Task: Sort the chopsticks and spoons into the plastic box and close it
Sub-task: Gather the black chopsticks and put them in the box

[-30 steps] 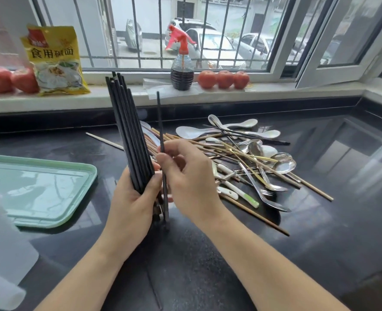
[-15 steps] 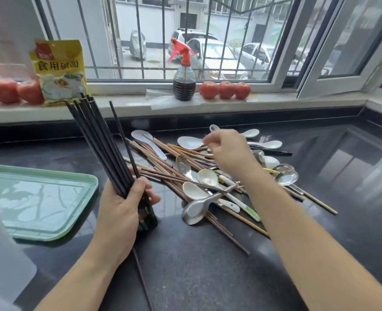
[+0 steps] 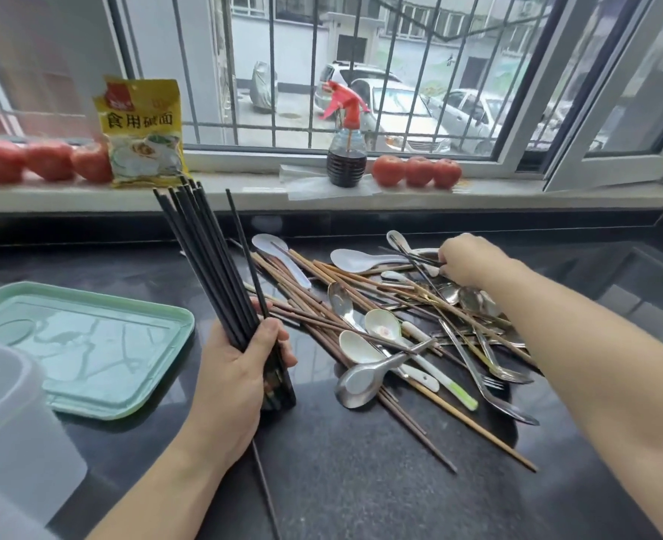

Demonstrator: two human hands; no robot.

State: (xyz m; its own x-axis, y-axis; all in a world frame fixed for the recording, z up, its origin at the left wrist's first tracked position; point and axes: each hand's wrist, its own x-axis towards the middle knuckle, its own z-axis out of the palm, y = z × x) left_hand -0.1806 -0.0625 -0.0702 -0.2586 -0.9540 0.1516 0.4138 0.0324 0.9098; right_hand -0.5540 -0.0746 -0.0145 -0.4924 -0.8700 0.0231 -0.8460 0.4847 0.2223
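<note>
My left hand grips a bundle of black chopsticks that stands nearly upright on the dark counter, tips leaning left. A mixed pile of wooden chopsticks, white ceramic spoons and metal spoons lies to its right. Over the far right of the pile, my right hand has its fingers curled down on a thin dark chopstick among the spoons. The translucent plastic box sits at the lower left edge, and its green lid lies flat beside it.
On the window sill stand a yellow food packet, a spray bottle with a red head and rows of tomatoes. One loose black chopstick lies on the counter near my left forearm.
My right hand left the bundle and reached right, to the far side of the pile. The black bundle tilted left in my left hand.
</note>
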